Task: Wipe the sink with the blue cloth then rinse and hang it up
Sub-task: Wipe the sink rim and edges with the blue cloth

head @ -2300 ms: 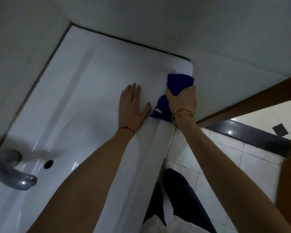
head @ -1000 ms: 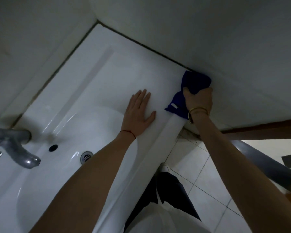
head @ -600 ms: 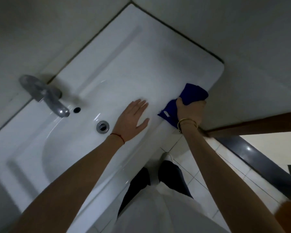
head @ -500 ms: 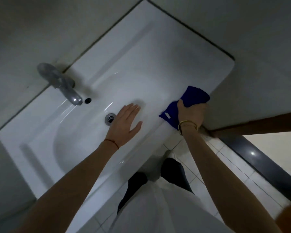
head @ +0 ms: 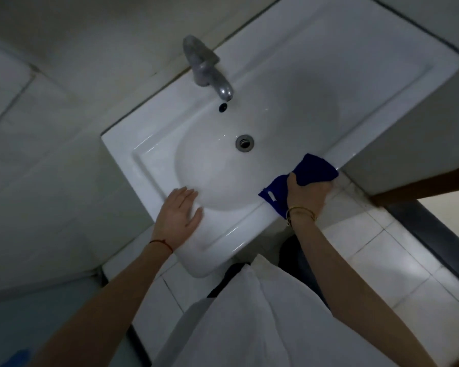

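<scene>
Cloth and right hand slid along sink front rim.

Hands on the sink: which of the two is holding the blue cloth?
The right hand, with the gold bangle, grips the blue cloth on the sink's front rim. The left hand lies flat and empty.

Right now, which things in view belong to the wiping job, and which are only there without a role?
Belong to the job:
blue cloth, gripped by right hand
sink
faucet, for rinsing
left hand, flat on the rim

Only there:
floor tiles
wooden door frame
</scene>
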A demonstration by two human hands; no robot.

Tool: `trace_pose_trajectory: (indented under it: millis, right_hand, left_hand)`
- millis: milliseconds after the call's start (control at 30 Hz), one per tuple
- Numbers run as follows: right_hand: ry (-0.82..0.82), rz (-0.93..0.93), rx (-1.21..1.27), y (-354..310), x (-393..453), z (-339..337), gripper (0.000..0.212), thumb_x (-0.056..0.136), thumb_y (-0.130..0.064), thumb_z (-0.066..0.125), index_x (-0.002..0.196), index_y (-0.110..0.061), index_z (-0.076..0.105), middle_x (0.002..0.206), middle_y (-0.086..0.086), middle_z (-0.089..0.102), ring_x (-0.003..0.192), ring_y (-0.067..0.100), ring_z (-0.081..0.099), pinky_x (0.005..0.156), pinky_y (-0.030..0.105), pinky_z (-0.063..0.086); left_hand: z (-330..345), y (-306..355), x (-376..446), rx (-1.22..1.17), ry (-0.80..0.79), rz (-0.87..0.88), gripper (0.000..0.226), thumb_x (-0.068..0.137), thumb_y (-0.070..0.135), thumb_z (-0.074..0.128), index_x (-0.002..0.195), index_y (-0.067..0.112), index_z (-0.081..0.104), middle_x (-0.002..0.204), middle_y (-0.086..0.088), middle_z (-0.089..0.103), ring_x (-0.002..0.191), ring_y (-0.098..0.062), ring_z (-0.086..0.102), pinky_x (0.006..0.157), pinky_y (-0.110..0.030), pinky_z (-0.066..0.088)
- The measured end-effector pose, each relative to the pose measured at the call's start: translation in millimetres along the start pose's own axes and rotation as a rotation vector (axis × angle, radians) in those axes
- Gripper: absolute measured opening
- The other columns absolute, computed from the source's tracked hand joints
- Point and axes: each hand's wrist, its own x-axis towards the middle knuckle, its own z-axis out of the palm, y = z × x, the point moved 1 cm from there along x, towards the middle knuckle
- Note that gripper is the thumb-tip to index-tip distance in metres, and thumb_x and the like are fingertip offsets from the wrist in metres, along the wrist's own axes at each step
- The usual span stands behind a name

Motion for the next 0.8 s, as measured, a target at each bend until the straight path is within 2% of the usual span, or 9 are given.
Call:
trace_pose_trajectory:
  millis: [100,200,300,400,467,533,633,733,800]
  right_hand:
    - [-0.010,-0.010,0.003,4.9,-12.0,5.7,0.094,0.081,-0.047,0.069,0.144,0.004,0.020,0.137,0.016,0.047,0.115,0.027,0.054,0.081,0.024,0.038]
    - [-0.002,-0.012,0.036,-4.5,-4.7,-1.0,0.077,0.083,-0.045,0.068,0.136,0.000,0.034,0.131,0.014,0.053,0.114,0.025,0.054,0.093,0.026,0.044]
    - [0.039,-0.013,0.047,-11.4,-5.3,-2.0,0.068,0.084,-0.048,0.064,0.130,-0.002,0.042,0.126,0.012,0.057,0.112,0.024,0.056,0.094,0.031,0.049]
    - [0.058,0.012,0.117,1.3,-41.6,10.6,0.075,0.083,-0.045,0.066,0.136,-0.002,0.035,0.128,0.009,0.053,0.105,0.017,0.054,0.083,0.022,0.043]
    - [0.040,0.030,0.164,21.2,-80.9,26.4,0.078,0.081,-0.044,0.069,0.137,-0.004,0.032,0.118,0.006,0.054,0.087,0.009,0.051,0.070,0.019,0.042]
    - [0.003,0.017,0.171,38.6,-115.9,40.1,0.078,0.080,-0.045,0.070,0.136,-0.006,0.031,0.109,0.001,0.051,0.083,0.009,0.050,0.061,0.018,0.040]
    - [-0.042,0.015,0.131,43.3,-121.2,40.3,0.082,0.079,-0.044,0.071,0.136,-0.002,0.029,0.119,0.006,0.051,0.090,0.012,0.046,0.071,0.023,0.042]
    - [-0.072,-0.001,0.134,27.7,-85.6,22.0,0.081,0.081,-0.045,0.070,0.136,-0.002,0.029,0.127,0.009,0.050,0.097,0.012,0.046,0.079,0.020,0.039]
    - [-0.053,0.003,0.135,13.4,-62.1,11.3,0.080,0.082,-0.046,0.068,0.137,-0.002,0.030,0.133,0.011,0.050,0.108,0.016,0.050,0.082,0.019,0.036]
  left_hand:
    - [0.8,-4.1,-1.8,-0.046,0.013,0.044,0.051,0.095,0.037,0.046,0.127,0.000,0.061,0.130,-0.016,0.062,0.125,-0.031,0.055,0.116,-0.044,0.032]
    - [0.5,-5.4,-4.3,-0.059,0.002,0.078,0.050,0.095,0.036,0.044,0.122,-0.001,0.065,0.124,-0.017,0.066,0.119,-0.032,0.059,0.114,-0.045,0.035]
    - [-0.2,-7.1,-5.7,-0.069,-0.022,0.072,0.053,0.095,0.037,0.039,0.121,-0.001,0.066,0.122,-0.017,0.066,0.118,-0.033,0.059,0.113,-0.045,0.036]
    - [1.0,-8.7,-7.7,-0.073,-0.028,0.057,0.048,0.095,0.034,0.043,0.120,-0.001,0.066,0.119,-0.018,0.068,0.119,-0.034,0.058,0.112,-0.045,0.036]
    - [2.1,-9.2,-7.8,-0.080,-0.021,0.044,0.043,0.094,0.028,0.049,0.120,-0.001,0.066,0.117,-0.019,0.068,0.119,-0.034,0.058,0.112,-0.044,0.035]
    - [2.8,-9.5,-8.6,-0.091,-0.022,0.030,0.041,0.094,0.027,0.050,0.120,-0.001,0.065,0.113,-0.018,0.070,0.119,-0.033,0.057,0.112,-0.043,0.036]
    - [3.3,-10.2,-9.0,-0.103,-0.013,0.033,0.040,0.094,0.025,0.050,0.119,-0.001,0.066,0.111,-0.018,0.070,0.119,-0.033,0.058,0.112,-0.044,0.036]
    - [2.7,-9.8,-9.2,-0.098,-0.003,0.054,0.039,0.093,0.024,0.051,0.116,-0.002,0.067,0.113,-0.018,0.070,0.118,-0.034,0.058,0.112,-0.044,0.036]
    - [2.1,-8.9,-9.0,-0.100,-0.002,0.057,0.038,0.092,0.022,0.051,0.116,-0.002,0.067,0.116,-0.019,0.069,0.118,-0.035,0.058,0.113,-0.044,0.035]
